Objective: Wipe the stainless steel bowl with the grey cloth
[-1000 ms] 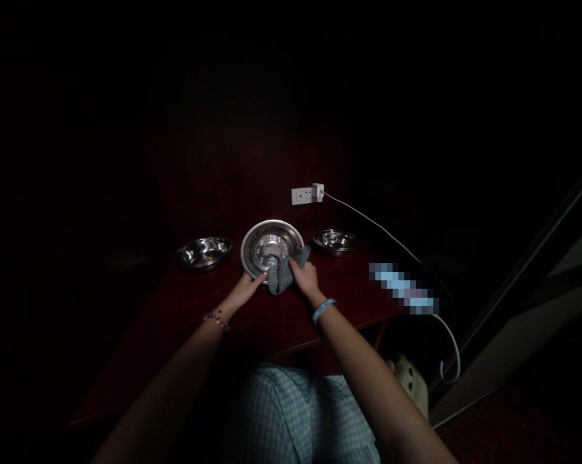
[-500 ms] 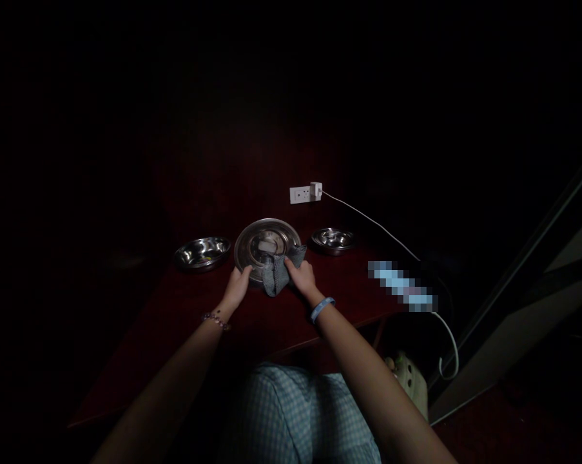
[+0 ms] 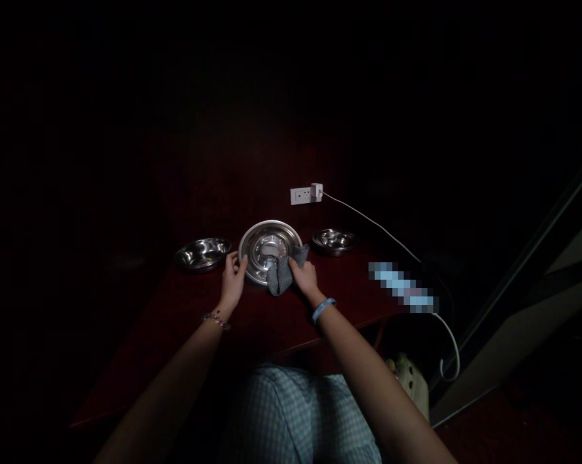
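While right hand (image 3: 304,277) grips grey cloth (image 3: 280,276) over 5 o'clock of steel plate (image 3: 270,240), left hand (image 3: 232,281) touches 8, grip unclear; 9 o'clock bowl (image 3: 194,252) holds unidentifiable yellow bit (image 3: 208,260).

At five o'clock on the steel dish (image 3: 252,250), the grey cloth (image 3: 280,278) covers its rim and conceals most fingers of the right hand (image 3: 305,277). Whether the left hand (image 3: 233,281), at the dish's eight o'clock, touches that rim cannot be told. In the bowl (image 3: 198,252) at the dish's nine o'clock, a yellow speck (image 3: 208,260) is too small to identify. Pixel blocks (image 3: 401,287) toward four o'clock mask whatever lies there. The right forearm (image 3: 368,364) partly blocks a pale container (image 3: 417,388); the bottom edge crops the checked clothing (image 3: 295,415) at six o'clock.
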`<state>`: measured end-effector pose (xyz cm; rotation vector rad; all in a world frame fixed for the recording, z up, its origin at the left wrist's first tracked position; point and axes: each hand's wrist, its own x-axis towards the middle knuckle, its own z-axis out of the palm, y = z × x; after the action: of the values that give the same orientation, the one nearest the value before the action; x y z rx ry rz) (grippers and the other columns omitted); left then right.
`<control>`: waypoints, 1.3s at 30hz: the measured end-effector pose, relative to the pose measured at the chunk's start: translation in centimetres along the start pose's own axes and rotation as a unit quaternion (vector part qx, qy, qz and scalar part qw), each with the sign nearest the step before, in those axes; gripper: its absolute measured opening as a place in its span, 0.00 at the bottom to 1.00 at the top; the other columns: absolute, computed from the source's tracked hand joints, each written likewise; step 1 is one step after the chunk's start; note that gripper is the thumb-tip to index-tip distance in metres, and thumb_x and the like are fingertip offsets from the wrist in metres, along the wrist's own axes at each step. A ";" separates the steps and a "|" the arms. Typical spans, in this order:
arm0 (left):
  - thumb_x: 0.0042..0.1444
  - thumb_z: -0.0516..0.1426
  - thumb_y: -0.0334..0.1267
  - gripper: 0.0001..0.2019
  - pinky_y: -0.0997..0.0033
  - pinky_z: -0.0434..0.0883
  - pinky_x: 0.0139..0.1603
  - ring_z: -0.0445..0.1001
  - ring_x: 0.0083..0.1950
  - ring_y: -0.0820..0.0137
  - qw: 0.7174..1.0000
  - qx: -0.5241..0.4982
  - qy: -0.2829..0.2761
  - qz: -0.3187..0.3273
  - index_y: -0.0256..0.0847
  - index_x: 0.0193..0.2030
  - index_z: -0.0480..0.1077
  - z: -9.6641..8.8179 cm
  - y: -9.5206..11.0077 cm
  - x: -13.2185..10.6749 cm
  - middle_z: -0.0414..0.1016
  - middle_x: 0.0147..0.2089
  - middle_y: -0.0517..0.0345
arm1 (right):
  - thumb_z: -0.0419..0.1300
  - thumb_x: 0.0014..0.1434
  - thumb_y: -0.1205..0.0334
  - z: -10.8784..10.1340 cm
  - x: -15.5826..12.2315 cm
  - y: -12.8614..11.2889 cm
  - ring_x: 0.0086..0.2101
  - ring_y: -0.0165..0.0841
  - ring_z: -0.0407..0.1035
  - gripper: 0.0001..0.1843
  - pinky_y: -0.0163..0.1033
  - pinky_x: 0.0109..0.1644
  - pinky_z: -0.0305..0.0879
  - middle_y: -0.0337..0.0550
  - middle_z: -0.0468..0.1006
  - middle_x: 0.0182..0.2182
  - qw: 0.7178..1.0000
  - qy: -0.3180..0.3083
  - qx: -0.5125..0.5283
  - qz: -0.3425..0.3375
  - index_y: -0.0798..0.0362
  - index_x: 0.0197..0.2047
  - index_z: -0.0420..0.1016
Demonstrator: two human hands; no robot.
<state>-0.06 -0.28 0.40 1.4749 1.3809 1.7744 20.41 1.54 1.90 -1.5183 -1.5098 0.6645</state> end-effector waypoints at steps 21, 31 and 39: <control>0.50 0.60 0.40 0.21 0.54 0.63 0.68 0.73 0.63 0.54 0.993 0.013 -0.107 -0.044 0.34 0.51 0.73 1.1 -2.3 0.5 0.79 0.55 0.44 | 0.55 0.66 0.44 0.0 0.0 0.3 0.47 0.41 0.79 0.26 0.36 0.49 0.70 0.56 0.84 0.43 0.999 -0.007 -0.049 0.024 0.57 0.46 0.83; 0.49 0.61 0.40 0.21 0.51 0.65 0.67 0.75 0.60 0.54 0.992 0.015 -0.118 -0.033 0.36 0.50 0.74 0.9 -2.2 0.7 0.81 0.52 0.46 | 0.53 0.67 0.45 -0.6 -0.7 -0.7 0.49 0.45 0.78 0.26 0.39 0.49 0.70 0.58 0.83 0.46 0.996 -0.018 -0.083 0.038 0.58 0.47 0.83; 0.50 0.62 0.43 0.22 0.51 0.64 0.68 0.74 0.61 0.54 0.992 0.013 -0.126 -0.029 0.35 0.51 0.74 0.6 -2.2 0.6 0.81 0.53 0.44 | 0.53 0.67 0.45 -0.6 -0.6 -0.7 0.49 0.45 0.78 0.25 0.39 0.49 0.70 0.57 0.83 0.46 0.996 -0.016 -0.084 0.033 0.56 0.47 0.83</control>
<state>-0.22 1.36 -1.36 1.5932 1.3068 1.4816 20.48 0.74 2.68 -1.6963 -1.5782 0.6149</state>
